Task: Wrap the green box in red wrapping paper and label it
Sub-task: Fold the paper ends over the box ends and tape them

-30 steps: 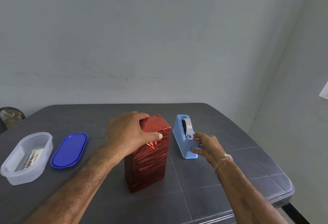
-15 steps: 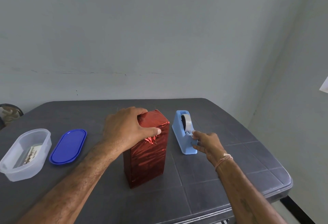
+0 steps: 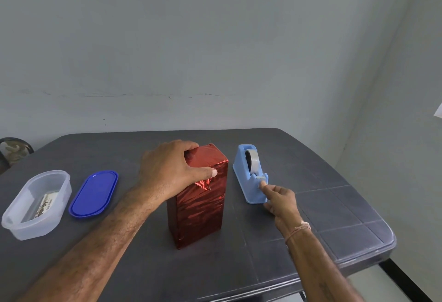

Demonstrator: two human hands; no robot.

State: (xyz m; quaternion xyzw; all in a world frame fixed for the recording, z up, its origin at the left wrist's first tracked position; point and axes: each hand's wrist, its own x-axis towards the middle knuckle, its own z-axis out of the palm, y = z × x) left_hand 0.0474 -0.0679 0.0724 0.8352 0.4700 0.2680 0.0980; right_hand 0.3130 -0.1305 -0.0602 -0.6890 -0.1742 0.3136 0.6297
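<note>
Box point(image 3: 198, 196), wrapped in red, stands upright on the table point(image 3: 311, 158). My left hand point(image 3: 167, 170) grips its top, thumb pinning the end flap. At three o'clock sits the dispenser point(image 3: 250, 175), with my right hand point(image 3: 278, 197) curled at its tape end point(image 3: 260, 177); whether pinched, I cannot tell. Taping step, I judge: next pull a strip and tear it. Lid point(image 3: 94, 193) and tub point(image 3: 35, 203) lie at nine o'clock, out of the way.

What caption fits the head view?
Left hand grips the upright red-wrapped box; right hand touches the tape dispenser at its cutter.

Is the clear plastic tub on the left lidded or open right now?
Open. The clear tub has no lid on; its blue lid lies flat on the table beside it.
</note>
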